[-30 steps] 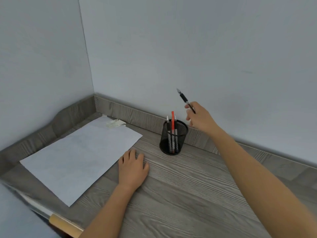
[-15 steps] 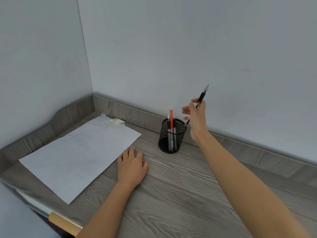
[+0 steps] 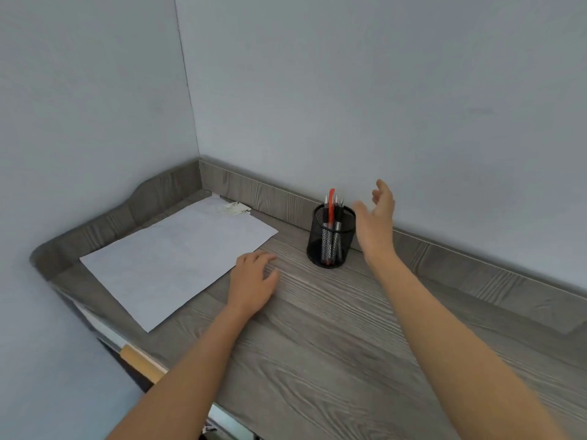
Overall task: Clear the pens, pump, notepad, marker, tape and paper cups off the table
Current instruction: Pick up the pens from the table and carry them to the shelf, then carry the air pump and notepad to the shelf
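Released pen (image 3: 339, 222) now stands upright in holder (image 3: 315, 244)

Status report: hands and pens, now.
Right hand open, empty, beside mesh pen holder. Left hand rests on table. Pens upright in holder. White sheet lies apart, left.

A grey wood-grain table (image 3: 317, 328), a white paper sheet (image 3: 171, 258), a black mesh cup (image 3: 330, 239) and one red pen (image 3: 331, 204) are seen.
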{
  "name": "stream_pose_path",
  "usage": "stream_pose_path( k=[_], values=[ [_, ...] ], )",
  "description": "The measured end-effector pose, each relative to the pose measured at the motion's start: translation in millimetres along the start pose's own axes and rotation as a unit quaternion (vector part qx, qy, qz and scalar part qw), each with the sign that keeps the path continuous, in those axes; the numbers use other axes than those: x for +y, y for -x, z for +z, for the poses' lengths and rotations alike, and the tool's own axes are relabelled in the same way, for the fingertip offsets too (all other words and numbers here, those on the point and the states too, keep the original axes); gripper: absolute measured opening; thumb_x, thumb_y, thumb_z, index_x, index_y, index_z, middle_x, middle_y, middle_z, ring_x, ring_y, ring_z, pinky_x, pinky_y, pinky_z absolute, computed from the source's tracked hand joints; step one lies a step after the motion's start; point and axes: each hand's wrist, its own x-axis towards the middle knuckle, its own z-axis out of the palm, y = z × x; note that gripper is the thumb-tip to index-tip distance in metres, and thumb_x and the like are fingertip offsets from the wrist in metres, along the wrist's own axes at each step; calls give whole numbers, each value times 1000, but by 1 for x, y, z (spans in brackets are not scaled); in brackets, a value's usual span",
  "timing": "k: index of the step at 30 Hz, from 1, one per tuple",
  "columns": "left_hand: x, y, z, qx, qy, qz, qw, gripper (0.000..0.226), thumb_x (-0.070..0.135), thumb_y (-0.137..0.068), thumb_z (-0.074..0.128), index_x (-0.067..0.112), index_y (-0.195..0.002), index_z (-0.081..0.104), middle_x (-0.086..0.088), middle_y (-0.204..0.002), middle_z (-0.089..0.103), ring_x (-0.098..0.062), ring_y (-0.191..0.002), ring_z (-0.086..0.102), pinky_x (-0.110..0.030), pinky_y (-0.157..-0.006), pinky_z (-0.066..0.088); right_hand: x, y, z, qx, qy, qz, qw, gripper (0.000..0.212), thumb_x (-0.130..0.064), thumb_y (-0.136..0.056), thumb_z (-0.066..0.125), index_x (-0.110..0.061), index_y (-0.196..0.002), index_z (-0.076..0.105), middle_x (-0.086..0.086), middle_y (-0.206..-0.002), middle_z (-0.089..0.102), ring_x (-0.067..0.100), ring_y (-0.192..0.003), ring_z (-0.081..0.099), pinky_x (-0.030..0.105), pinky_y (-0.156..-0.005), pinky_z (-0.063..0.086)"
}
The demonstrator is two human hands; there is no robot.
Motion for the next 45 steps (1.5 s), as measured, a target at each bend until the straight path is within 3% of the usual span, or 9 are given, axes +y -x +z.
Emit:
stream_pose_path(
  k=[4,8,12,15,19,22,28,33,45],
  values=[
    [7,42,-23,62,103,7,993,68,53,-66,30,13,-111,62,-6,-120,57,-17,-115,40,-18,-96,22,22,69,6,-59,58,-87,993,45,-4,-87,47,-10,-131,37,-1,-122,38,11,-118,34,26,-104,27],
    [-7,112,-39,106,30,-72,991,52,42,-78,40,9,-110,62,-12,-113,61,-30,-109,50,-38,-95,37,40,129,17,-227,145,-135,953,38,-11,-89,47,-9,-127,42,7,-128,41,6,-114,29,17,-98,20],
    [-34,191,-43,163,-73,-154,972,48,37,-80,39,5,-106,64,-15,-102,66,-31,-98,54,-49,-82,45,45,178,25,-355,190,-195,894,40,-25,-86,38,-9,-121,49,13,-127,46,23,-118,41,34,-102,31],
    [-59,250,-43,166,-59,-268,947,36,28,-85,49,7,-111,62,-14,-113,63,-31,-109,49,-47,-89,40,37,214,45,-429,227,-261,835,39,-26,-84,36,-7,-114,54,18,-122,52,33,-113,49,42,-93,39],
    [-96,350,-42,194,16,-440,876,29,6,-86,57,1,-114,59,-21,-117,61,-38,-109,52,-46,-94,39,32,284,67,-504,226,-350,757,36,-27,-79,36,-11,-102,58,16,-109,61,32,-99,61,41,-76,52],
    [-111,416,-48,229,52,-530,815,26,3,-84,57,-4,-110,60,-25,-111,63,-39,-103,57,-45,-88,42,37,333,86,-588,231,-338,698,39,-28,-86,33,-12,-116,51,15,-125,49,31,-115,47,44,-93,43],
    [-112,545,-61,276,114,-617,729,30,13,-90,51,2,-116,58,-19,-116,62,-32,-108,57,-36,-90,42,72,451,116,-642,317,-205,667,38,-24,-89,47,-14,-126,45,9,-131,47,25,-123,41,38,-100,36],
    [-117,674,-94,324,122,-677,650,28,16,-91,47,6,-114,59,-15,-112,64,-28,-102,57,-29,-81,40,68,595,114,-724,329,-236,558,36,-30,-90,46,-17,-123,47,5,-129,51,23,-121,42,35,-97,35],
    [-72,849,-102,579,136,-730,336,12,15,-91,47,17,-85,57,-1,-81,59,-18,-77,52,-28,-62,37,-8,820,155,-839,193,-418,291,31,-31,-91,42,-18,-118,52,2,-126,54,19,-117,44,34,-98,35]
  ],
)
